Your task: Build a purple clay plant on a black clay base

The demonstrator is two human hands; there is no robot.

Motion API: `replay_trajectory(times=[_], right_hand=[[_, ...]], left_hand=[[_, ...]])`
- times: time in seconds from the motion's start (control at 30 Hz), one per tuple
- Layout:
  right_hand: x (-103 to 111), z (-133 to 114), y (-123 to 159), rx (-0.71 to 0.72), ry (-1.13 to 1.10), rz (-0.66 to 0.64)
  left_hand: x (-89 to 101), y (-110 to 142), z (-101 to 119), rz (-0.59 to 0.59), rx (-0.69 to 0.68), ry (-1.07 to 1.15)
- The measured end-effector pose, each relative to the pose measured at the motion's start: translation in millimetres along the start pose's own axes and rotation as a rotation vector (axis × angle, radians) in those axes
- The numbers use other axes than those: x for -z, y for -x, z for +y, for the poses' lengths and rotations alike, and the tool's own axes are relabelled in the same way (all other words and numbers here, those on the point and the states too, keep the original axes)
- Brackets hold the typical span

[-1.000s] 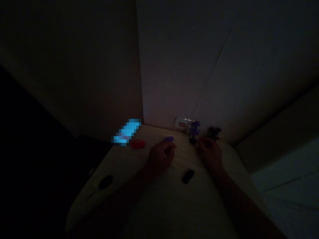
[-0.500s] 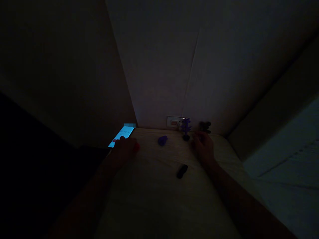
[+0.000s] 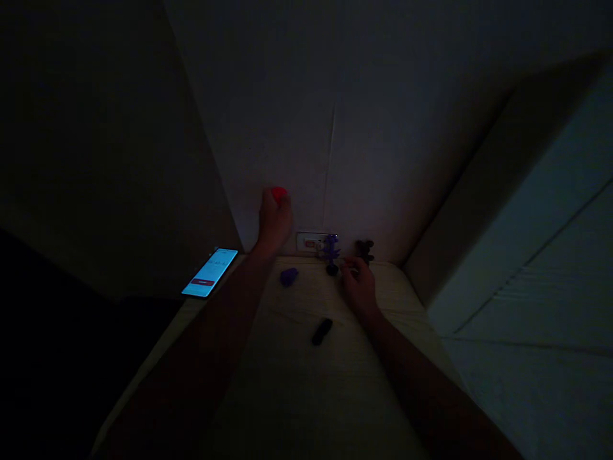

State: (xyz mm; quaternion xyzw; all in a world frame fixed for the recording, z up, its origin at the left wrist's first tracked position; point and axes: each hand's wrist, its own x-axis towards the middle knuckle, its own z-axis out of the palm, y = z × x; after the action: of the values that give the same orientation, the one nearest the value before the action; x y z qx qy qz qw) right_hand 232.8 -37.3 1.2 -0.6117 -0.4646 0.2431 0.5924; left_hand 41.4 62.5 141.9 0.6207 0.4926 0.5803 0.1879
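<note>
My left hand is raised in front of the wall, its fingers closed around a small red piece whose top shows. My right hand rests low over the table with its fingers curled together; whether they hold anything is too dark to see. Just left of its fingertips stands a purple branched figure on a round black base. Below my left hand lies a purple lump on the table. Nearer to me is a black oblong piece.
A lit phone lies at the table's back left corner. Behind the purple figure, a socket plate sits on the wall. A dark knobbly figure stands behind my right hand. The light wooden table meets a pale panel at right.
My left hand has gone from near the purple lump to the red piece, taken hold of it and lifted it up. My right hand stays beside the purple figure. The view has shifted right.
</note>
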Motion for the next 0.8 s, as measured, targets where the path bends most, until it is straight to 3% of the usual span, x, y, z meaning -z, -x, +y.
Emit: replay_trajectory(times=[0.07, 0.13, 0.23, 0.33, 0.53, 0.8], right_hand=[[1, 0, 1, 0.002, -0.012, -0.009], [2, 0, 4, 0.019, -0.037, -0.023], [0, -5, 13, 0.051, -0.097, -0.074], [-4, -12, 28, 0.039, -0.155, -0.180], [-6, -25, 51, 0.131, -0.070, -0.358], [-5, -24, 51, 0.228, -0.049, -0.266]], left_hand=[[-16.0, 20, 8, -0.044, 0.084, 0.056], [-19.0, 53, 8, -0.189, 0.042, 0.066], [-7.3, 104, -4, -0.426, 0.058, -0.024], [6.7, 137, -24, -0.544, 0.081, -0.072], [10.6, 158, -43, -0.664, 0.086, -0.071], [4.0, 167, -59, -0.595, 0.038, 0.042]])
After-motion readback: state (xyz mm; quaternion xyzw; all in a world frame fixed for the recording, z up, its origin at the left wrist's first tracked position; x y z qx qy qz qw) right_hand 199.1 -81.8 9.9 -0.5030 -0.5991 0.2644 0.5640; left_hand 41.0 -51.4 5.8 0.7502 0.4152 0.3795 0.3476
